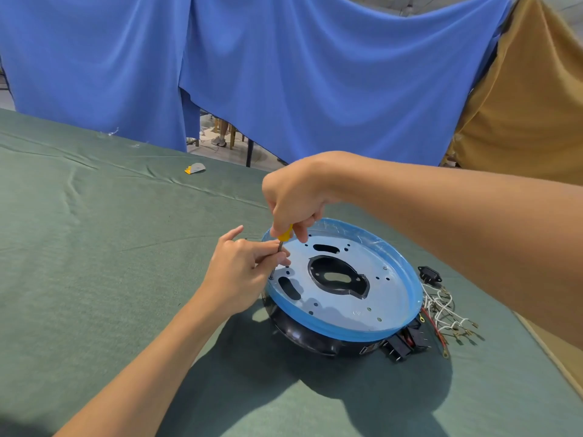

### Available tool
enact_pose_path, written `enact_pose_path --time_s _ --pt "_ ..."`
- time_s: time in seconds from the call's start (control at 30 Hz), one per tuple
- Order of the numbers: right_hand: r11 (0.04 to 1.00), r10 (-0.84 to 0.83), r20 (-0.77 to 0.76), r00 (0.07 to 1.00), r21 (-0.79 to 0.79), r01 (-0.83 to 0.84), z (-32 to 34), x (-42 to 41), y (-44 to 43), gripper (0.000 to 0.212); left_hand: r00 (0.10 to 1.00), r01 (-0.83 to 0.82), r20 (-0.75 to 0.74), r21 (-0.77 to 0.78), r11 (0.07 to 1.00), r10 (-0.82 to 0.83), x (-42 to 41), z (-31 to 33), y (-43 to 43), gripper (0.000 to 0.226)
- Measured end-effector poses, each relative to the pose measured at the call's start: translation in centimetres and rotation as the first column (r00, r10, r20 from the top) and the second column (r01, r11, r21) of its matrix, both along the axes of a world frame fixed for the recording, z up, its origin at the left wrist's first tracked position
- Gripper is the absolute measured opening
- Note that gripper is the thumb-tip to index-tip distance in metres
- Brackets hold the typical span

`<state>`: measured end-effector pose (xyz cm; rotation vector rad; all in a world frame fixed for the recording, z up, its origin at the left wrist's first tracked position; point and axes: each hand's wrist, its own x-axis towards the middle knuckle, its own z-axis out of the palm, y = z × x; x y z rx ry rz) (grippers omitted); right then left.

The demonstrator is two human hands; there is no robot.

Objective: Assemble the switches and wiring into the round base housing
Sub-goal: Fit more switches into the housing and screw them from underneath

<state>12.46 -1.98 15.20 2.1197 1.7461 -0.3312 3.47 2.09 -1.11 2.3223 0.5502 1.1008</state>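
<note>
Screwdriver — handle mostly hidden inside right hand.

- The right hand is being held above the left, knuckles up, its fingers being curled downward around the yellow handle of a screwdriver.
- The right forearm is being stretched in, bare, from the right edge, with the wrist being bent downward.
- The left hand is being held lower, its fingertips being pinched on the screwdriver's metal shaft, while one finger is being raised clear of the rest.
- The left forearm is being extended, bare, from the lower left corner.
</note>
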Motion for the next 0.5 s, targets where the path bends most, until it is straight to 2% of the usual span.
enact_pose_path --time_s 0.13,0.23,0.33,0.43,0.5 --pt "0.977 -0.213 -0.160 0.964 -0.025 0.212 0.04 0.60 -0.46 0.027 0.996 -0.056 0.077 0.022 0.998 0.054 0.35 -0.26 -0.33 0.007" --pt "0.966 -0.260 -0.172 0.950 -0.044 0.257 -0.03 0.19 -0.44 0.027 0.987 -0.088 0.131 -0.039 0.995 0.092 0.52 -0.17 -0.42 0.007" --pt "0.982 -0.187 -0.122 0.975 -0.004 0.188 0.03 -0.29 -0.31 0.027 0.985 -0.105 0.128 -0.062 0.993 0.112 0.50 -0.07 -0.47 0.006" --pt "0.996 0.009 -0.010 1.000 0.086 -0.008 0.60 -0.10 -0.55 0.024 0.990 -0.106 0.090 -0.060 0.993 0.111 0.40 0.01 -0.42 0.010" --pt "0.986 0.124 0.049 0.991 0.110 -0.129 0.92 0.16 -0.83 0.015 0.992 -0.100 0.076 -0.056 0.993 0.104 0.39 0.12 -0.41 0.010"
